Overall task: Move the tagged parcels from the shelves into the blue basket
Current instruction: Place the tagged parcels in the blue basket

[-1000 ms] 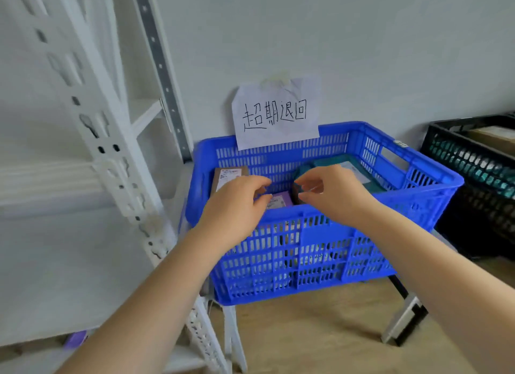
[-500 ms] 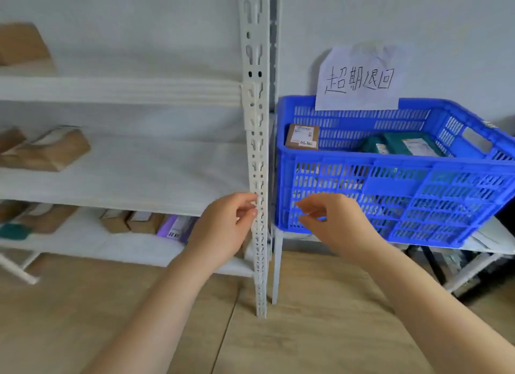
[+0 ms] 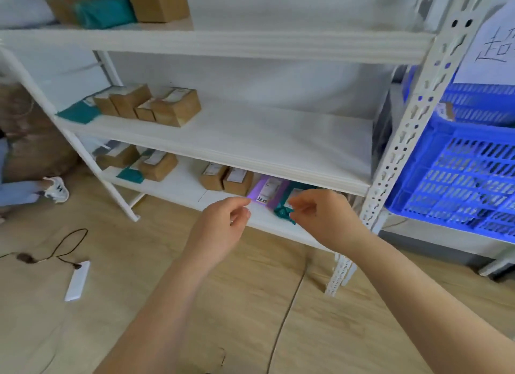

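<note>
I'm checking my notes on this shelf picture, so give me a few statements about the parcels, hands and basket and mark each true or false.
1. A purple parcel lies on the lowest shelf. True.
2. The blue basket stands left of the shelves. False: it stands to their right.
3. The left hand holds a cardboard box. False: it holds nothing, its fingers loosely curled near the purple parcel.
4. Cardboard boxes sit at the left end of the middle shelf. True.
5. The right hand is inside the basket. False: it is in front of the lowest shelf, by a teal parcel; whether it touches the parcel cannot be told.
</note>
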